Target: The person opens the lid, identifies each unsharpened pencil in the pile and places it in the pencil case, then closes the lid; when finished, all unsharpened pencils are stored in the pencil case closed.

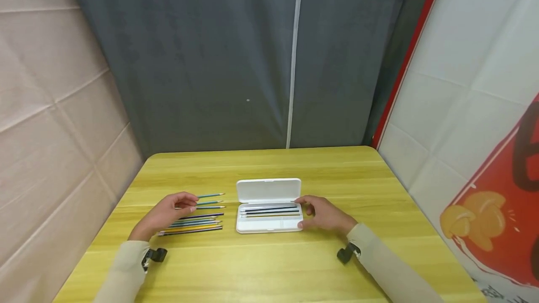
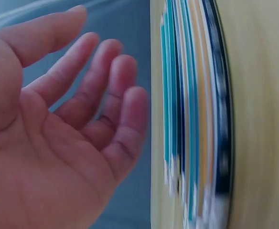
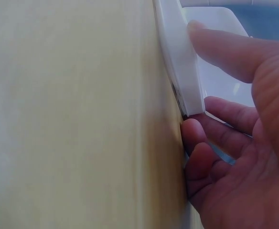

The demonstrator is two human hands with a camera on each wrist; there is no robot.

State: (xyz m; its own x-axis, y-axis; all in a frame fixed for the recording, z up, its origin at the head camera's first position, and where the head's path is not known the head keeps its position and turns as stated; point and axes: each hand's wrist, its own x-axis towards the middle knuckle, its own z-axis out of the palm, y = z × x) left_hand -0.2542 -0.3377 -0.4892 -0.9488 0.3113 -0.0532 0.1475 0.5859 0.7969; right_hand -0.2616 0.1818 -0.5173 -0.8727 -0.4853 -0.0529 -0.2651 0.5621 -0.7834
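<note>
Pencils (image 1: 195, 228) nine o'clock from white case (image 1: 269, 191), left hand (image 1: 166, 214) relaxed, seen empty only in left-wrist view, right hand (image 1: 324, 215) seemingly gripping case.

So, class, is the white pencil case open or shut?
Open: the white pencil case has its lid raised at the back, and pencils show inside.

Over the table (image 1: 269, 270), a hand could pass from the near edge up between the two sleeves (image 1: 389, 263) to the case (image 1: 269, 229), or along the strip between the raised lid (image 1: 268, 191) and the far edge. Only a narrow gap parts case and pencils (image 1: 198, 221). The left hand (image 1: 168, 212) blocks the pencils toward the left edge; the right hand (image 1: 322, 214) blocks the case's right end. Room remains toward the far right corner; a curtain (image 1: 210, 60) rises behind the far edge.
</note>
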